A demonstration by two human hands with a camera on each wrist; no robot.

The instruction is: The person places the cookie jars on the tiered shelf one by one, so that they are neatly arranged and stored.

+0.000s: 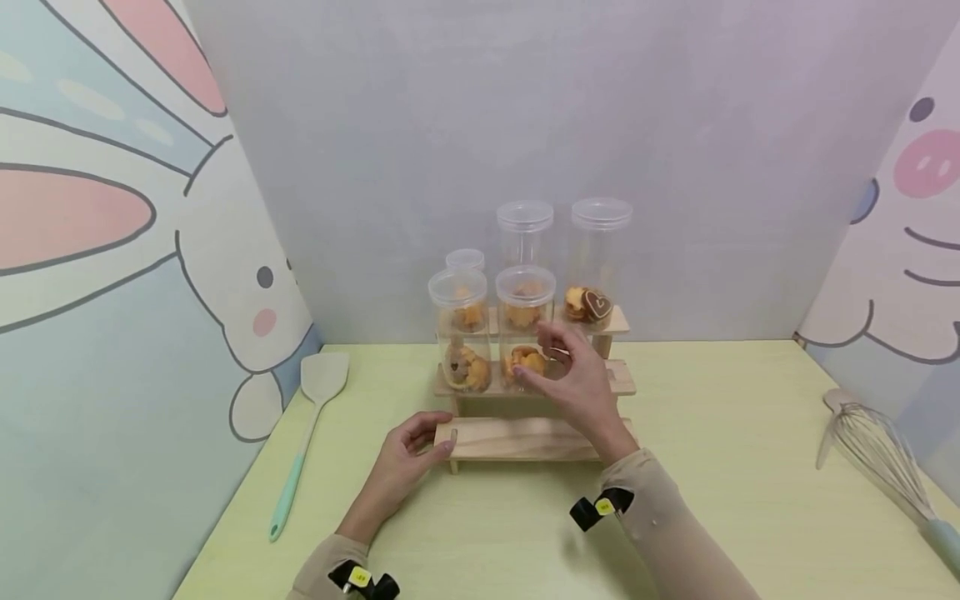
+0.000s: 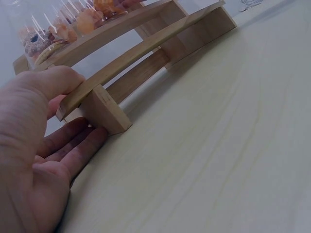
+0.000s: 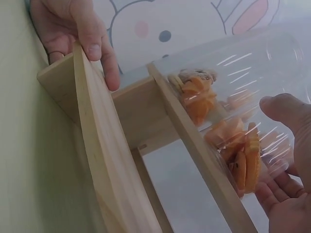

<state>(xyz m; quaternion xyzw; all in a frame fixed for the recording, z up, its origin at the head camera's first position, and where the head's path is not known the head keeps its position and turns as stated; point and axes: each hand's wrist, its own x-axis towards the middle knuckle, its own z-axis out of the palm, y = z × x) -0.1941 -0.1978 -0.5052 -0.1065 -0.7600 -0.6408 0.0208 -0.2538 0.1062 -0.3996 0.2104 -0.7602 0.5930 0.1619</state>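
A three-step wooden rack [image 1: 517,442] stands on the table. My left hand [image 1: 408,457] grips the left end of its lowest step; in the left wrist view the thumb lies on the board and the fingers are by the side support. My right hand [image 1: 577,379] holds a clear lidded cookie jar [image 1: 526,321] standing upright on the middle step, its thumb in front and fingers curved along the right side. Left of it stands another cookie jar [image 1: 459,325]. In the right wrist view, orange cookies [image 3: 245,160] show through the plastic near my right fingers.
On the top step behind are a small jar [image 1: 465,258], a tall jar [image 1: 525,218] and another tall jar [image 1: 602,250] with a heart-marked cookie. A white spatula [image 1: 322,379] lies at left, and a whisk [image 1: 888,458] at right by the wall.
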